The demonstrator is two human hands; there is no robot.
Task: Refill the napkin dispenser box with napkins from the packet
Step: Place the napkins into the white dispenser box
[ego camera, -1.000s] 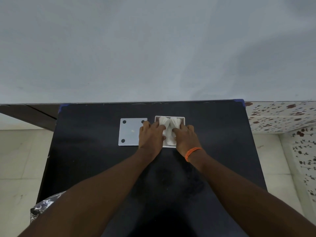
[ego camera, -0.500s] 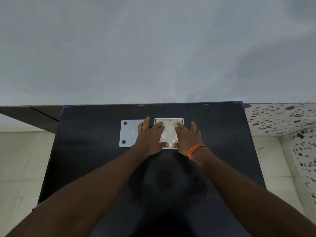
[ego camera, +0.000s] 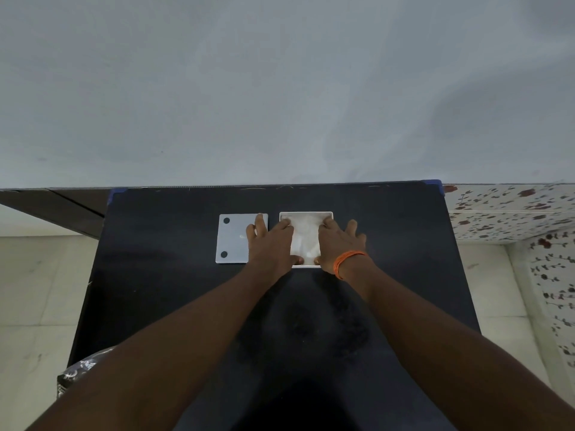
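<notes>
Two bare forearms reach out from the near edge across a matte black table (ego camera: 161, 275), its top faintly smudged in the middle. At the near left corner a crinkled dark packet (ego camera: 74, 373) with pale print just shows beside the left forearm. The near half of the tabletop is bare, with plenty of room on either side of the arms.

Further out, both hands lie flat with fingers spread. The left hand (ego camera: 271, 244) presses on the left part of the white napkins (ego camera: 306, 236); its outer fingers spill over onto a flat, square, pale grey lid (ego camera: 233, 239) with rounded corners and dark round dots, lying just beside the box. The right hand (ego camera: 339, 242), an orange thread band (ego camera: 347, 261) on its wrist, presses the right part of the stack, its outer fingers overhanging the box edge. Neither hand grasps anything; palms and fingers only push down. The napkins sit inside the square white dispenser box (ego camera: 306, 213), soft and slightly rumpled, filling it to the thin rim.

Beyond the box a strip of table stays free up to the far edge, whose corners carry blue caps (ego camera: 434, 183). Behind stands a plain grey wall (ego camera: 280, 88). Pale floor tiles (ego camera: 37, 290) flank the table, and floral-patterned tiles (ego camera: 513, 209) rise at the right.
</notes>
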